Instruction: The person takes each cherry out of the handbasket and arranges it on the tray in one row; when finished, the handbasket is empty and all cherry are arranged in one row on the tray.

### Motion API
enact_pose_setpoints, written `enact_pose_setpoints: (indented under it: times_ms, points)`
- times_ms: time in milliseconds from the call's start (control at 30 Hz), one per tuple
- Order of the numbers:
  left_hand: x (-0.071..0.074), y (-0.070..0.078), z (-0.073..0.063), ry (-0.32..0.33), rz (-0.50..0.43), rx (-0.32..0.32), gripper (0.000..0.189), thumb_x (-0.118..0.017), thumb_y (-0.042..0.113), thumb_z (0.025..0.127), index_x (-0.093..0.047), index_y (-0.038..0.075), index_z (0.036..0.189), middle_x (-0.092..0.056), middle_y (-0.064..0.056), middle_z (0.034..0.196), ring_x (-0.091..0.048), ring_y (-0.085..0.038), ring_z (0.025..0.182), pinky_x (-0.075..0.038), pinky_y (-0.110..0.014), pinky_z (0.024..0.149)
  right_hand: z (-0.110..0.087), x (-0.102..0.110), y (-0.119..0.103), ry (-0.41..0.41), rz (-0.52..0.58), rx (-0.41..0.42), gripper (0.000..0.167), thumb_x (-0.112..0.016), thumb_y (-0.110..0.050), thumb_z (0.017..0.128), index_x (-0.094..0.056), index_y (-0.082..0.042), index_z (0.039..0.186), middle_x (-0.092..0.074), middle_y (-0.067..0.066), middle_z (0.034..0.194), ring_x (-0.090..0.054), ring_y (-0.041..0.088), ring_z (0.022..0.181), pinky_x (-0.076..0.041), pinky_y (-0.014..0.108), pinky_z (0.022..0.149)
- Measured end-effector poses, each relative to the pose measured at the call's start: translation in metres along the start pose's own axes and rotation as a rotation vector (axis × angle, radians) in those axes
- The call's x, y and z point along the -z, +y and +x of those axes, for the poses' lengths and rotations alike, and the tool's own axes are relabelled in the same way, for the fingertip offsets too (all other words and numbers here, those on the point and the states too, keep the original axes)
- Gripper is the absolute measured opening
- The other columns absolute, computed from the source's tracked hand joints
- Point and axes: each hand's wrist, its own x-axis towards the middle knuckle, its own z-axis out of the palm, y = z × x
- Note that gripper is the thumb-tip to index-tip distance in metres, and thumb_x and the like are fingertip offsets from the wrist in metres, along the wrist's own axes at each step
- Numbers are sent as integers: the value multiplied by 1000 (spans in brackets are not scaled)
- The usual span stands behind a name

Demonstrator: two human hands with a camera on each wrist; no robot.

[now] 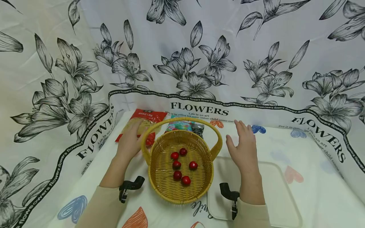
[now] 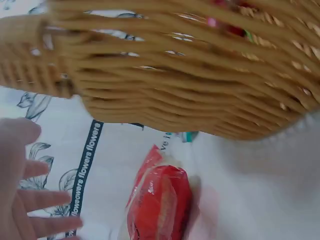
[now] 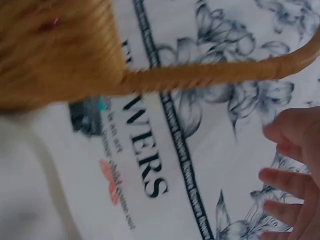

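A yellow woven basket (image 1: 162,186) with a tall arched handle (image 1: 182,119) stands in the middle of the head view. Inside lie several small, shiny, dark red round fruits (image 1: 193,165). My left hand (image 1: 129,139) is beside the basket's left side, fingers spread and overlapping a red bag (image 1: 159,116) from above. In the left wrist view that hand (image 2: 30,195) shows apart from the basket's woven wall (image 2: 175,95). On the other side, my right hand (image 1: 243,145) hovers with fingers extended and holds nothing. The right wrist view shows its fingers (image 3: 287,182) away from the handle (image 3: 210,75).
A white shallow tray (image 1: 285,186) lies at the right, partly under my right forearm. Behind the basket are a teal-green packet (image 1: 179,126) and a small black packet (image 1: 198,129). A flower-printed curtain (image 1: 256,31) rises behind the white cloth with printed hearts.
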Motion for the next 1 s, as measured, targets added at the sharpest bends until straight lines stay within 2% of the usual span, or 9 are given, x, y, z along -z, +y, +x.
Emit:
enact_pose_setpoints:
  times_ms: [133, 300, 400, 500, 567, 667, 800, 867, 1000]
  points:
    - [-4, 0, -10, -12, -351, 109, 57, -41, 55, 97, -47, 19, 141, -52, -10, 137, -54, -32, 118, -46, -54, 89, -4, 9, -16, 74, 207, -50, 35, -55, -14, 93, -59, -16, 128, -63, 4, 115, -57, 22, 113, -44, 43, 98]
    - [-7, -4, -36, -14, -619, 221, 55, -38, 54, 98, -55, 14, 132, -61, -14, 120, -62, -19, 95, -51, -40, 78, -10, 23, -36, 71, 455, -113, 19, -56, -13, 94, -64, -16, 111, -59, -2, 93, -61, 11, 84, -50, 22, 78]
    - [-10, -6, -53, -37, -745, 156, 55, -33, 45, 103, -55, 3, 129, -63, -19, 108, -62, -18, 86, -53, -37, 71, -14, 34, -47, 1, 565, -40, 13, -58, -12, 94, -63, -12, 106, -58, -1, 88, -59, 12, 76, -49, 20, 71]
    - [-11, -6, -69, -70, -789, -22, 43, -28, 22, 106, -54, -9, 122, -57, -19, 98, -55, -23, 78, -50, -35, 64, -19, 43, -59, -137, 651, 90, 8, -58, -7, 93, -63, -8, 100, -59, 3, 86, -58, 14, 72, -50, 22, 67]
    - [-14, -4, -77, -103, -791, -107, 32, -34, 7, 102, -54, -11, 120, -55, -20, 100, -52, -25, 76, -48, -33, 62, -22, 42, -65, -276, 663, 150, 7, -59, -8, 94, -64, -9, 98, -60, 4, 84, -58, 16, 70, -51, 25, 64]
    - [-16, 3, -83, -161, -728, -173, 26, -48, -2, 96, -55, -6, 121, -55, -24, 105, -53, -18, 75, -48, -28, 64, -24, 27, -71, -510, 583, 152, 8, -59, -18, 95, -66, -17, 100, -62, 1, 85, -57, 15, 72, -50, 28, 63]
    - [-18, 13, -84, -184, -642, -159, 32, -62, 1, 90, -56, 3, 121, -60, -25, 104, -55, -8, 77, -49, -25, 67, -23, -9, -77, -742, 313, 85, 13, -60, -27, 93, -67, -22, 104, -63, -4, 89, -56, 13, 80, -50, 29, 69]
    - [-20, 14, -83, -168, -628, -153, 31, -62, 1, 90, -57, 5, 120, -62, -24, 100, -54, -8, 74, -48, -25, 65, -25, -26, -80, -785, 177, 66, 18, -62, -22, 90, -68, -18, 106, -64, -2, 94, -56, 15, 84, -50, 32, 73]
    - [-24, 13, -87, -152, -619, -161, 30, -60, 1, 91, -56, 4, 120, -63, -19, 92, -54, -9, 70, -48, -26, 61, -35, -55, -81, -762, -35, 46, 28, -66, -13, 85, -67, -9, 113, -61, 8, 107, -57, 21, 93, -51, 38, 79]
